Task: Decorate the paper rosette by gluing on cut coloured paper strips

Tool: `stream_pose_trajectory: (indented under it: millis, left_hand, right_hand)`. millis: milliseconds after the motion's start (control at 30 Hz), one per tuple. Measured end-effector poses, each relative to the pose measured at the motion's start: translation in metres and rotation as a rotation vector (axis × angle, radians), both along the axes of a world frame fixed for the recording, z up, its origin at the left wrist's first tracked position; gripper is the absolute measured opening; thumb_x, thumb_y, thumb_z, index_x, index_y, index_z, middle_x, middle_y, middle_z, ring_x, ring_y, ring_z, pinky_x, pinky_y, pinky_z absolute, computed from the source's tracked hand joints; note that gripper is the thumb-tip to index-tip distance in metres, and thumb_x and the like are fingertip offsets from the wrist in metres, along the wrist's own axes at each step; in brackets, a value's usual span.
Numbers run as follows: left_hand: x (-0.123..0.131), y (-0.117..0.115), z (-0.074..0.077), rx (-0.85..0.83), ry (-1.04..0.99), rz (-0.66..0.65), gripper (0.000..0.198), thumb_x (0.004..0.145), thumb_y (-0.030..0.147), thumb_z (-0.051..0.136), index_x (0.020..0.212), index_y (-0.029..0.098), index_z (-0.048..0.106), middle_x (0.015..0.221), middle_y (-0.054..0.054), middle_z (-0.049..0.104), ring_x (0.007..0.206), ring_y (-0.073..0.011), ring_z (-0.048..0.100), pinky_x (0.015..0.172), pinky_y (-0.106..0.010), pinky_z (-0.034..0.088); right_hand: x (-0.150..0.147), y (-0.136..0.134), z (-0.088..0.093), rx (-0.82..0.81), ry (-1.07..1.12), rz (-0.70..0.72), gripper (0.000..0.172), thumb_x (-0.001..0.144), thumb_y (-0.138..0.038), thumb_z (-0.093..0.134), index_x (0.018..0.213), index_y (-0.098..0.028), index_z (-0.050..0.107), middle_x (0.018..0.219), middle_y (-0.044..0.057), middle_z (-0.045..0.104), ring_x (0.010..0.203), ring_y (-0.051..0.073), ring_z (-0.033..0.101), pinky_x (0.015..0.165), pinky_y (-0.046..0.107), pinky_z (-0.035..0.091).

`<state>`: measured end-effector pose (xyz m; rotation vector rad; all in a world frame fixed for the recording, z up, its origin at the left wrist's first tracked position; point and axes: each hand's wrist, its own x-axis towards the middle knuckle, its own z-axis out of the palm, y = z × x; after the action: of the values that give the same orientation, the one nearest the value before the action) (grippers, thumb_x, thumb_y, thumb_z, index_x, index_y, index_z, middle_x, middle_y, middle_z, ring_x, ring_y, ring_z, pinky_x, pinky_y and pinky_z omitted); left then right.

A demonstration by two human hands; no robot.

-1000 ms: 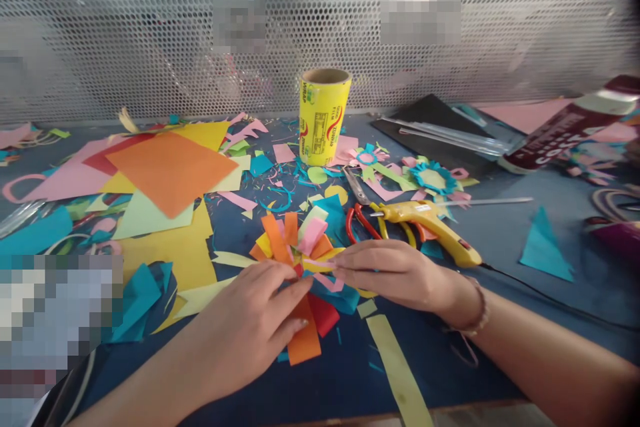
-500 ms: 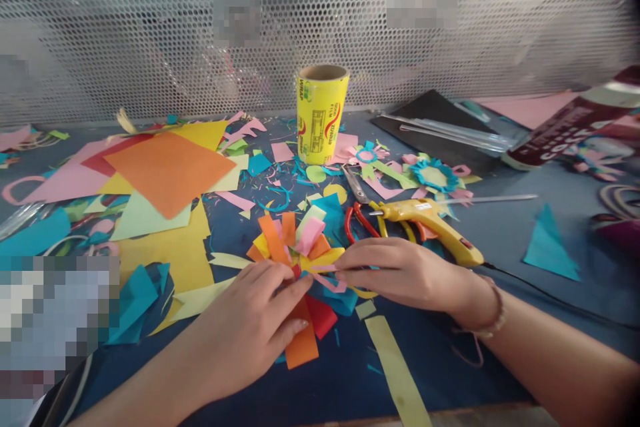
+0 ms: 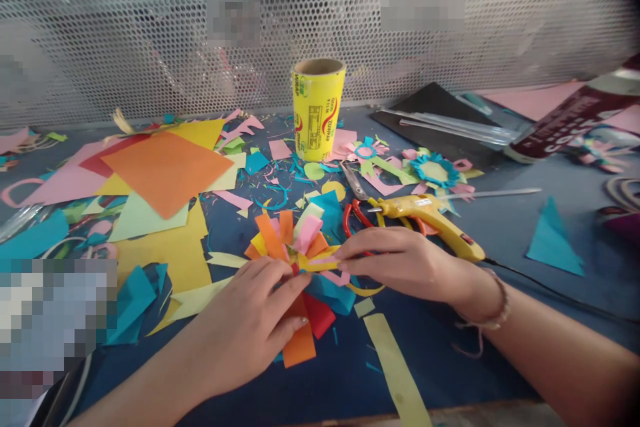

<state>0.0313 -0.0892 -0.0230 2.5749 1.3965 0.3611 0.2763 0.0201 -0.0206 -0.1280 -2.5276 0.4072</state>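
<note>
A flower of looped paper strips [image 3: 295,247], orange, pink, yellow, red and blue, lies on the dark blue table [image 3: 345,373] in front of me. My left hand [image 3: 253,323] rests flat on its near side, fingers pressing the centre and the lower orange and red strips. My right hand [image 3: 400,261] comes in from the right, its fingertips pinched on a yellow and pink strip [image 3: 325,261] at the flower's right edge.
A yellow glue gun [image 3: 433,217] and red-handled scissors [image 3: 357,210] lie just behind my right hand. A yellow film roll [image 3: 317,110] stands upright at the back. Coloured paper sheets [image 3: 165,173] cover the left. A pale yellow strip [image 3: 395,367] lies near the front edge.
My right hand has lifted slightly and pulled the strip toward the flower's centre. My left hand stays pressed on the flower. The view has shifted a little.
</note>
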Motion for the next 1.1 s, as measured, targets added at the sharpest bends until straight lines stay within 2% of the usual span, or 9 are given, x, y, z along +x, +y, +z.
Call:
stream_pose_trajectory:
  millis: [167,300,433,667,800,1100]
  left_hand:
    - [0.001,-0.001,0.002,-0.005,-0.038,0.033,0.039,0.089,0.029,0.053,0.127,0.021,0.052,0.111,-0.011,0.062,0.104,-0.0246,0.059,0.09,-0.042,0.052]
    - [0.0,-0.003,0.001,-0.036,-0.132,0.139,0.043,0.086,0.03,0.057,0.128,0.021,0.047,0.112,-0.011,0.063,0.105,-0.0251,0.061,0.087,-0.041,0.054]
    - [-0.002,-0.004,-0.001,-0.007,-0.188,0.227,0.046,0.082,0.03,0.063,0.125,0.022,0.047,0.112,-0.01,0.062,0.106,-0.0258,0.06,0.088,-0.044,0.053]
    - [-0.001,-0.002,0.001,-0.006,-0.139,0.165,0.04,0.084,0.027,0.06,0.123,0.023,0.052,0.11,-0.009,0.061,0.103,-0.0244,0.06,0.087,-0.041,0.053]
    - [0.0,-0.002,0.003,-0.007,-0.132,0.132,0.041,0.085,0.024,0.059,0.125,0.023,0.053,0.105,-0.008,0.061,0.096,-0.0221,0.061,0.084,-0.038,0.054]
    - [-0.001,-0.001,0.003,0.154,-0.207,0.138,0.016,0.087,0.023,0.056,0.1,0.018,0.064,0.086,-0.008,0.063,0.082,-0.0201,0.061,0.076,-0.037,0.054]
  right_hand:
    - [-0.006,-0.005,0.0,-0.043,0.131,-0.049,0.022,0.094,-0.011,0.047,0.099,-0.015,0.067,0.099,0.008,0.069,0.092,0.01,0.067,0.086,0.018,0.055]
    - [-0.014,-0.01,-0.003,-0.038,0.215,-0.131,0.02,0.093,-0.011,0.05,0.099,-0.016,0.068,0.1,0.008,0.068,0.089,0.011,0.068,0.083,0.02,0.057]
    - [-0.017,-0.008,-0.009,-0.005,0.177,-0.076,0.021,0.092,-0.011,0.05,0.103,-0.015,0.067,0.102,0.009,0.069,0.096,0.013,0.067,0.086,0.022,0.057]
    - [-0.017,-0.001,-0.012,-0.035,0.102,0.011,0.022,0.093,-0.01,0.048,0.105,-0.014,0.066,0.104,0.011,0.069,0.103,0.013,0.065,0.09,0.021,0.054]
    - [-0.017,0.001,-0.013,-0.081,0.122,0.054,0.023,0.092,-0.008,0.048,0.106,-0.013,0.066,0.102,0.011,0.069,0.1,0.012,0.066,0.088,0.019,0.054]
    - [-0.014,0.001,-0.012,-0.113,0.046,0.066,0.025,0.093,-0.008,0.046,0.107,-0.014,0.065,0.101,0.011,0.069,0.099,0.013,0.066,0.087,0.021,0.054]
